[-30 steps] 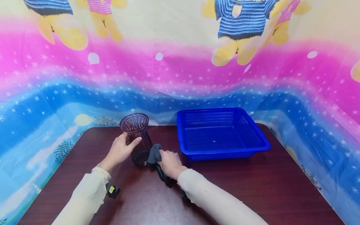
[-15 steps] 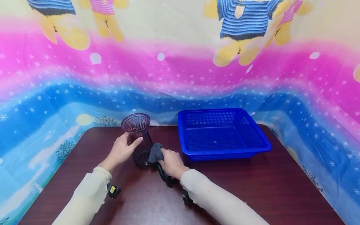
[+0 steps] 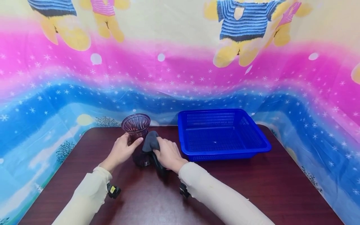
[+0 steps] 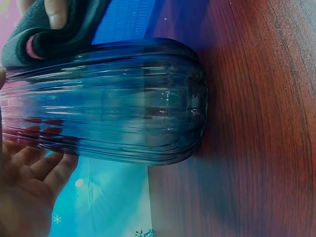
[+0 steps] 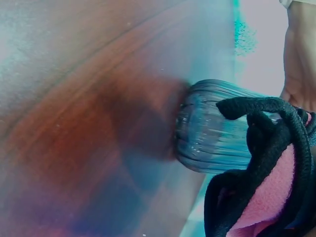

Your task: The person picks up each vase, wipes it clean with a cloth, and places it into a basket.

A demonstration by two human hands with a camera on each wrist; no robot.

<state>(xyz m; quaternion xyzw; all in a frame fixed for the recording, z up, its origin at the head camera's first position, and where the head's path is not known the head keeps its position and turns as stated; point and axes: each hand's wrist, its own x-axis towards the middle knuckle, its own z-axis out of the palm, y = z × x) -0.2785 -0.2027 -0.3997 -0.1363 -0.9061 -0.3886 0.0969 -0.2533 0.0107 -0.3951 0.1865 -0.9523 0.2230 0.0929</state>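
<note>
Purplish ribbed glass vase (image 4: 118,106) is standing upright on the brown table (image 3: 146,200) between both hands, left hand (image 3: 122,149) gripping it just below the flared rim, thumb on the near face, fingers curling round the other side. Dark grey cloth (image 3: 151,142) with pink showing inside is bunching in the right hand (image 3: 170,153), thumb and fingers pinching it against the vase side facing that hand, a loose end hanging below. Blue perforated basket (image 3: 225,152) is sitting just beyond and right of the right hand, patterned backdrop (image 3: 180,72) hanging behind.
</note>
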